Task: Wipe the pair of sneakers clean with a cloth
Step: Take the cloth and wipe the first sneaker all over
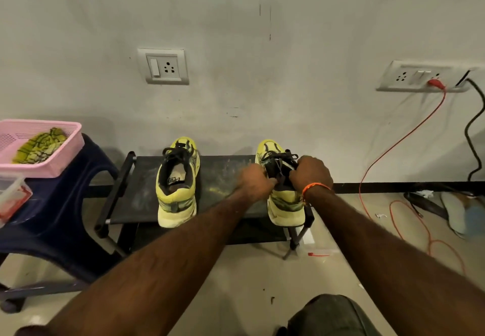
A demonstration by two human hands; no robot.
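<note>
The right sneaker (pixel 284 186), lying heel-near and toe-far on the dark rack (pixel 136 199), is being gripped at its opening by both the left hand (pixel 256 182) and right hand (pixel 311 171), while the cloth (pixel 39 146) is being left far left in the pink basket (pixel 52 167), nearer the left arm.

Two yellow sneakers, left sneaker (pixel 177 183) and right sneaker (pixel 282 186), stand toes-to-wall (black laces), green cloth (pixel 39 146) apart.
</note>
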